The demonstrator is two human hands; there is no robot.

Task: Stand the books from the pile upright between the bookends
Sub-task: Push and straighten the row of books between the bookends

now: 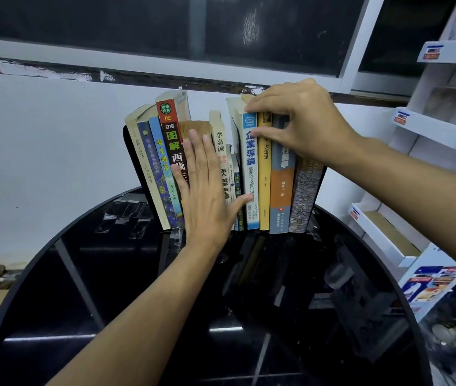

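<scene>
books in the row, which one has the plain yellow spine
The yellow book under the right hand, between the white-spined book and the blue-and-orange book; no other spine is all yellow.

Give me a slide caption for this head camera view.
Left hand presses flat against upright books while right hand pinches the blue-and-white book.

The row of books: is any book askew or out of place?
The left books lean leftward against the left bookend, while the right books stand nearly straight. In the middle, thin short books sit lower than neighbours.
</scene>
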